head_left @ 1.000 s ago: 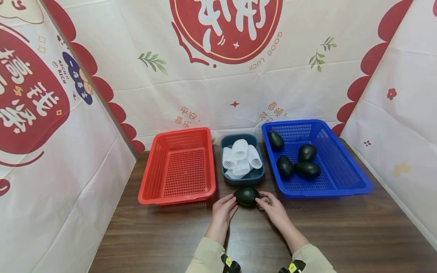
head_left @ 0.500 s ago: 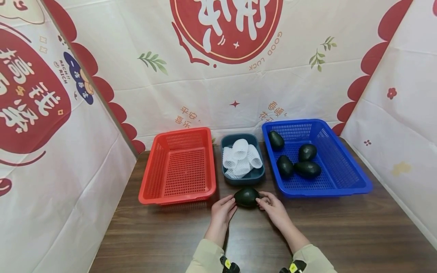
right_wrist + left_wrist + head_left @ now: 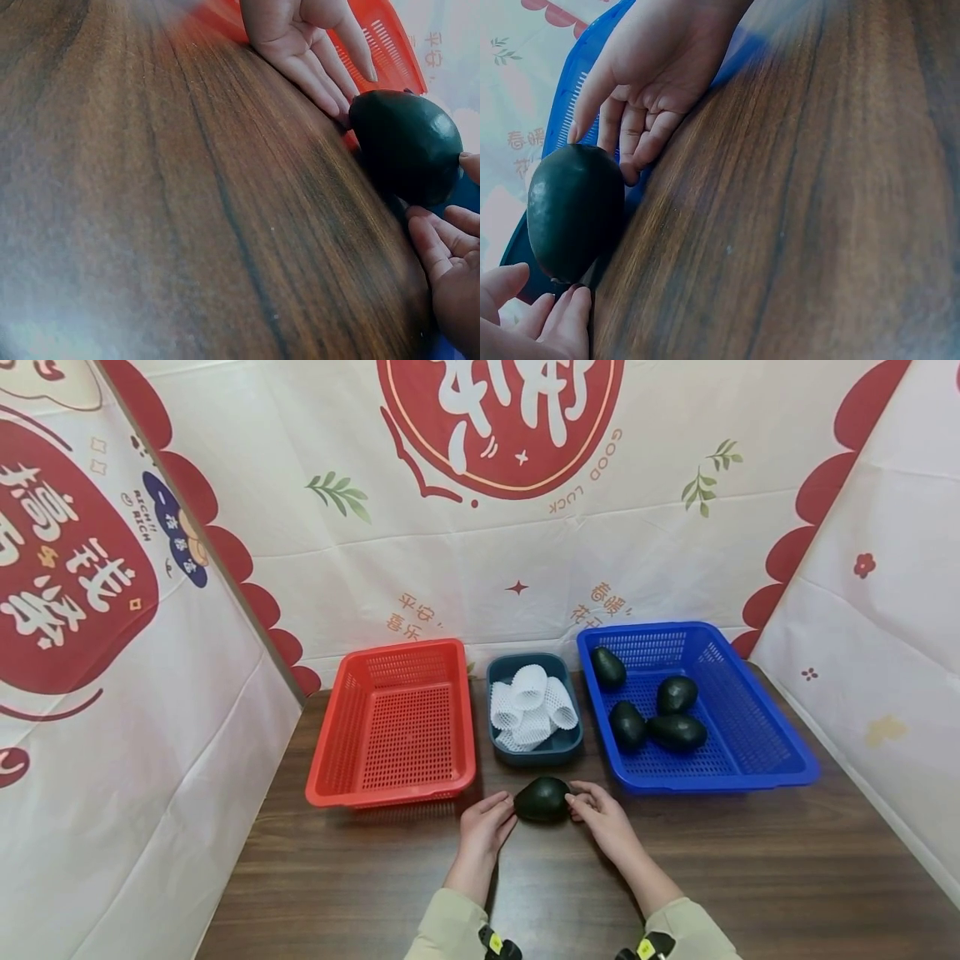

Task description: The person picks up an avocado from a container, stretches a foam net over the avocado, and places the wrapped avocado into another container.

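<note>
A dark green avocado lies on its side on the wooden table, between both hands. At its narrower left end is my left hand, fingers loosely spread. In the right wrist view the left thumb stands off the avocado, while the fingertips are close to its end. My right hand is at the rounder right end. In the left wrist view its thumb tip is right at the avocado's surface, with the other fingers relaxed beside it. Neither hand wraps round the fruit.
A red basket stands to the left with nothing in it. Behind the avocado, a dark teal tub holds several white foam net sleeves. At the right, a blue basket contains several avocados. Printed cloth walls enclose the table.
The avocado has come slightly toward me and down. Both hands have eased outward a little, and their fingertips have loosened from its ends.
</note>
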Tool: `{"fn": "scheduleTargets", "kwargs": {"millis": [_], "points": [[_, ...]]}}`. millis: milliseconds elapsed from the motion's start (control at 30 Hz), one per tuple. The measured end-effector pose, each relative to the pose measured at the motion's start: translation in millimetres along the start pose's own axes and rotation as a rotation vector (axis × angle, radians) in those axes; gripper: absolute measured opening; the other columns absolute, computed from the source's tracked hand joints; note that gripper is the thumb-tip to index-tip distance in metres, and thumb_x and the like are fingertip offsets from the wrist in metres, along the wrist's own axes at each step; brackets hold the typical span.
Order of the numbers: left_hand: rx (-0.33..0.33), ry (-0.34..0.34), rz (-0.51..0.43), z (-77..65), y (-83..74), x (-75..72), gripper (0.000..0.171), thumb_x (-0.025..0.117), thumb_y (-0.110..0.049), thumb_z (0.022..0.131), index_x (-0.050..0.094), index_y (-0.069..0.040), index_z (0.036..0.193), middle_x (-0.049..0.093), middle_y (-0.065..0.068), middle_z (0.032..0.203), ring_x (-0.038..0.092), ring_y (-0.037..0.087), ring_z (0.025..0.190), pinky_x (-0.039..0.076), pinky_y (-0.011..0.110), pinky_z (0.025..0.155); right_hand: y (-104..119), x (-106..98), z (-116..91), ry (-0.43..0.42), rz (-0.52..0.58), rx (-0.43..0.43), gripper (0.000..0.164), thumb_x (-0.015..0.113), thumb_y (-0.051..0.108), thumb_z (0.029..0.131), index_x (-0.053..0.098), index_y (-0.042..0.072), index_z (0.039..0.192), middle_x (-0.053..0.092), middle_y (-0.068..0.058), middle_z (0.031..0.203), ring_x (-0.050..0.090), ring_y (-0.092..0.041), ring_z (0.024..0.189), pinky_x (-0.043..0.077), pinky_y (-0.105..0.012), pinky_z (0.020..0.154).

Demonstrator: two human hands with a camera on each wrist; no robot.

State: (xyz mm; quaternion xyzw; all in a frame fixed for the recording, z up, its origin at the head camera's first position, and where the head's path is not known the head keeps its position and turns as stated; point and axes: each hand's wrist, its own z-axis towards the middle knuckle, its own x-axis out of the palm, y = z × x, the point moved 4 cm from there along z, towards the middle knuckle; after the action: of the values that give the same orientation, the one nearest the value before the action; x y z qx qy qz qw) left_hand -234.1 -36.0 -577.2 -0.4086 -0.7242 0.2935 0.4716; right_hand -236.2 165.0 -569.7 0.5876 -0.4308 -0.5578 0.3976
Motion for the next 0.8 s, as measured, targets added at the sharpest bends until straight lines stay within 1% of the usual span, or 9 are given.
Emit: {"fn": "scheduleTargets", "kwargs": {"millis": [133,200,267,400,500,600,667,733,800], "points": [[0.010,0.024,0.019,-0.8,-0.5,0.4,0.041,0.062,-0.001,0.081,0.050,0.014,0.118,0.056,0.024,0.113,0.057,0.025,0.098,0.042,0.043,0.087,0.1,0.1,0.1,0.007,0.013,-0.006,0.048,0.057,0.039,0.086,0.050,0.008,0.121,0.061,-0.009,0.091,0.057,-0.019,0.083,0.047,-0.030,0.073],[0.018,0.049,0.043,-1.7,-0.9,0.9,0.040,0.063,-0.001,0.081,0.051,0.014,0.116,0.057,0.024,0.111,0.058,0.024,0.098,0.042,0.042,0.087,0.3,0.3,0.2,0.014,0.017,-0.012,0.046,0.057,0.039,0.086,0.052,0.008,0.120,0.061,-0.009,0.092,0.057,-0.019,0.084,0.047,-0.030,0.073],[0.010,0.076,0.070,-2.8,-1.0,1.4,0.039,0.064,-0.001,0.079,0.053,0.014,0.114,0.058,0.022,0.108,0.058,0.022,0.096,0.043,0.039,0.087,0.5,0.2,-0.1,0.014,0.020,-0.015,0.044,0.058,0.038,0.085,0.055,0.009,0.117,0.062,-0.008,0.093,0.057,-0.019,0.083,0.048,-0.029,0.072],[0.018,0.148,0.175,-5.6,-1.9,3.8,0.040,0.067,0.004,0.074,0.056,0.012,0.112,0.059,0.021,0.105,0.058,0.021,0.094,0.047,0.034,0.082,0.5,0.3,-0.5,0.014,0.006,-0.021,0.042,0.057,0.038,0.086,0.057,0.009,0.116,0.061,-0.008,0.093,0.056,-0.019,0.083,0.048,-0.029,0.071],[0.049,0.181,0.277,-6.5,-2.9,6.3,0.043,0.070,0.005,0.070,0.058,0.009,0.111,0.060,0.022,0.105,0.058,0.022,0.095,0.049,0.032,0.077,0.7,0.5,0.0,0.019,0.005,-0.027,0.041,0.055,0.039,0.087,0.056,0.011,0.118,0.060,-0.008,0.095,0.055,-0.020,0.085,0.048,-0.029,0.072],[0.076,0.157,0.353,-5.4,-4.0,7.4,0.042,0.073,0.001,0.069,0.061,0.006,0.109,0.061,0.020,0.103,0.059,0.020,0.093,0.050,0.030,0.073,0.1,0.9,0.9,0.017,0.011,-0.023,0.040,0.054,0.038,0.088,0.056,0.013,0.119,0.060,-0.009,0.097,0.055,-0.021,0.086,0.048,-0.029,0.072],[0.090,0.125,0.371,-4.2,-5.0,7.4,0.039,0.074,-0.002,0.070,0.062,0.005,0.106,0.062,0.017,0.099,0.059,0.018,0.089,0.050,0.029,0.072,-0.4,1.8,1.4,0.013,0.021,-0.017,0.040,0.054,0.037,0.088,0.056,0.012,0.119,0.060,-0.008,0.098,0.055,-0.020,0.087,0.048,-0.029,0.072],[0.098,0.096,0.348,-2.5,-5.4,8.0,0.036,0.073,-0.005,0.072,0.063,0.006,0.104,0.064,0.015,0.094,0.060,0.016,0.085,0.050,0.030,0.073,-0.7,3.2,1.9,0.002,0.030,-0.010,0.040,0.055,0.036,0.088,0.056,0.011,0.118,0.061,-0.009,0.097,0.055,-0.020,0.087,0.048,-0.028,0.072],[0.095,0.076,0.298,-0.6,-5.5,9.1,0.034,0.072,-0.005,0.074,0.062,0.008,0.103,0.064,0.013,0.089,0.060,0.015,0.081,0.050,0.032,0.074,0.5,4.7,1.8,-0.006,0.035,-0.007,0.042,0.056,0.035,0.087,0.055,0.008,0.119,0.061,-0.010,0.096,0.056,-0.021,0.086,0.048,-0.028,0.071]]}}
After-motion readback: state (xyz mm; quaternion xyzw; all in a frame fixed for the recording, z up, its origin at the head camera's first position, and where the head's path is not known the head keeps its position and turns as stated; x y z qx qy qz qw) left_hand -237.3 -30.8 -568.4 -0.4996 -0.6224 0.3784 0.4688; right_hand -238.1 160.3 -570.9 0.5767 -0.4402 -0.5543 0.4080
